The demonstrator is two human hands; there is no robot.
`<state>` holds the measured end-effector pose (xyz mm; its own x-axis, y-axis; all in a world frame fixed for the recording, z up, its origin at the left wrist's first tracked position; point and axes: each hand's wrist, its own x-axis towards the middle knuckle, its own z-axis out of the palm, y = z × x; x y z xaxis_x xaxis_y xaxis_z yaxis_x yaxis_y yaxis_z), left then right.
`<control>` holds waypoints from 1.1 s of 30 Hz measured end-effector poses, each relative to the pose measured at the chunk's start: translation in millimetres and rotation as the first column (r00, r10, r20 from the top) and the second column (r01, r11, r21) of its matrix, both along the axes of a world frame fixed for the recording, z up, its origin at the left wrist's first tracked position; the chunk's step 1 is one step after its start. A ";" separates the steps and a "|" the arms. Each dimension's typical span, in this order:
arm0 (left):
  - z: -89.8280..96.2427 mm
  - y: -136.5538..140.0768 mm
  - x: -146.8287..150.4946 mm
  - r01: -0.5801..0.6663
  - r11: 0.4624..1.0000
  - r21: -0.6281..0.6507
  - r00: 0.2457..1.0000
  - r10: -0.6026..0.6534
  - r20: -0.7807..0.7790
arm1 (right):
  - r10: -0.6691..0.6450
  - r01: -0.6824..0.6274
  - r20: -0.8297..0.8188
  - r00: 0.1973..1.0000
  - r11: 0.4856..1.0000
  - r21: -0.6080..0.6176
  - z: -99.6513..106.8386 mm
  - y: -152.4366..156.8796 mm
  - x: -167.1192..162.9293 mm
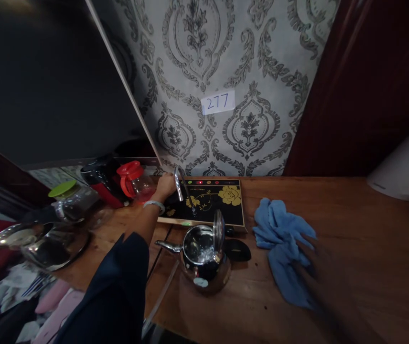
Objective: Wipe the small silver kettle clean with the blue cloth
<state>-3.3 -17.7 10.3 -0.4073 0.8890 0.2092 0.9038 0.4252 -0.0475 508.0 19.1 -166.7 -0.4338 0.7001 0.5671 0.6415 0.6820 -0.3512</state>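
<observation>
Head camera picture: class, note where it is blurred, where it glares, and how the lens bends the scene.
Head view: the right hand on the blue cloth is smeared by blur; glare glints on the open steel kettle; corners fall dark; the wooden counter edge bows from wide-angle distortion.

Your left hand (165,185) gripped the slim chrome spout (179,184), which stood upright at the black, flower-printed tea stove's (222,203) left edge. Your blurred right hand (328,274) lay on the crumpled blue cloth (279,239).

Left hand (164,185) on the chrome tap (178,183) at the back edge of the black induction plate (222,203). Steel kettle (204,260), lid up, sits nearer than that hand. Right hand (328,282), blurred, on the blue cloth (279,239). Paper tag (218,102) above reads 277.
</observation>
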 end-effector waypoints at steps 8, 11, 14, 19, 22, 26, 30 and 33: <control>12.9 -72.2 19.1 -0.015 0.927 0.375 0.987 -0.046 0.155 | -0.007 0.005 0.073 0.997 1.000 0.023 9.4 -0.7 -2.3; 9.3 -110.6 37.2 -0.094 0.819 0.566 0.950 -0.096 0.297 | 0.000 -0.003 0.084 0.996 0.999 0.039 10.8 -0.3 -4.5; -1.1 -149.3 67.0 -0.188 0.712 0.677 0.868 -0.202 0.454 | -0.009 0.005 0.076 0.997 0.999 0.044 11.4 1.4 -8.6; -26.0 -202.2 130.1 -0.333 0.647 0.686 0.691 -0.328 0.644 | -0.019 0.020 0.055 0.998 1.000 -0.003 15.9 -0.9 -12.8; -44.0 -223.9 158.4 -0.407 0.627 0.664 0.605 -0.360 0.710 | -0.081 0.081 -0.020 0.997 0.997 0.002 26.4 -17.7 -14.3; -66.8 -240.7 177.1 -0.534 0.560 0.633 0.498 -0.397 0.771 | 0.068 -0.063 -0.213 0.975 0.998 0.031 42.6 -56.0 -30.2; -76.7 -248.5 189.6 -0.582 0.584 0.566 0.406 -0.394 0.825 | 0.306 -0.362 -0.352 0.885 0.927 -0.104 51.7 -81.6 -65.6; -76.8 -252.0 200.8 -0.568 0.633 0.526 0.346 -0.396 0.851 | 0.300 -0.447 -0.485 0.821 0.867 -0.220 57.0 -81.7 -93.0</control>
<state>197.5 -269.8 -66.4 -0.8023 0.5848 0.1199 0.1066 -0.0572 0.9927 415.0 -62.6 -109.7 -0.4680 0.7021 0.5367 0.0974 0.6446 -0.7583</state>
